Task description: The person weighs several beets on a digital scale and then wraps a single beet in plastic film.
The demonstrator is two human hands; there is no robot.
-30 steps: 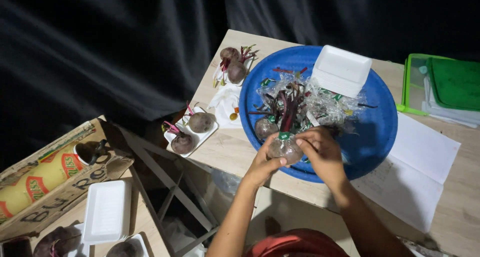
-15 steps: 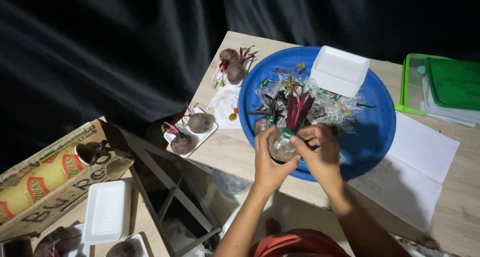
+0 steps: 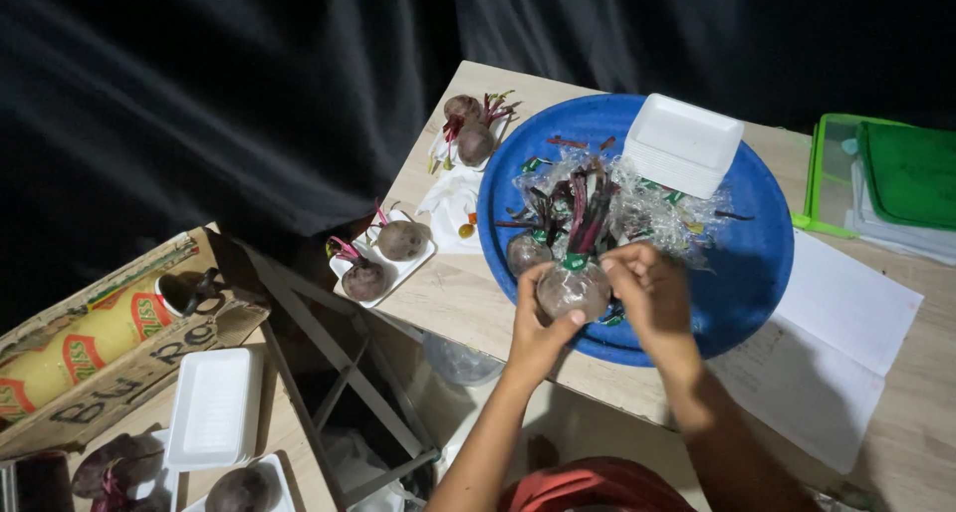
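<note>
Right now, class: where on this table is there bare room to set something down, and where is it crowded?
Bare wood shows on the table between the tray of two beets and the blue tub, and at the far right edge beyond the white paper. Crowded: the tub's middle, where both hands, left and right, hold a wrapped beet beside the stacked white trays.
</note>
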